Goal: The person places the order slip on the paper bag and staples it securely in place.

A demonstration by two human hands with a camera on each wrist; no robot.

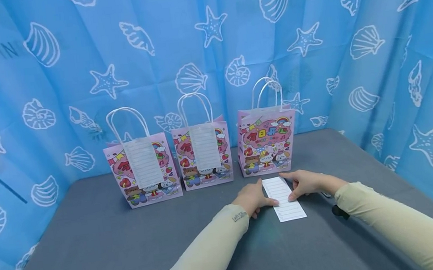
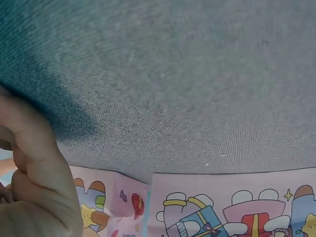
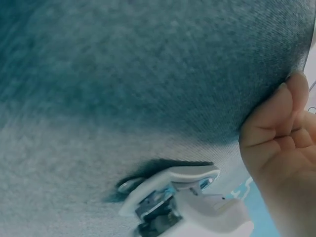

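A white lined paper strip (image 1: 282,196) is between my two hands, before the right-hand pink bag. The left hand (image 1: 253,197) holds its left side, thumb on top near the middle of the edge. On the opposite side the right hand (image 1: 305,183) grips the strip, its thumb also on the paper and its index finger by the far corner. Curled fingers of the right hand show in the right wrist view. Beside that hand lies a white tool with metal parts (image 3: 192,197), resembling a stapler; the right arm mostly hides it in the head view.
Three pink cartoon paper bags with white handles stand at the back: left (image 1: 167,159), middle (image 1: 223,145) and right (image 1: 267,140). Lined strips hang on the fronts of the left and middle bags. A blue shell-print curtain (image 1: 214,54) hangs behind the grey table (image 1: 105,256).
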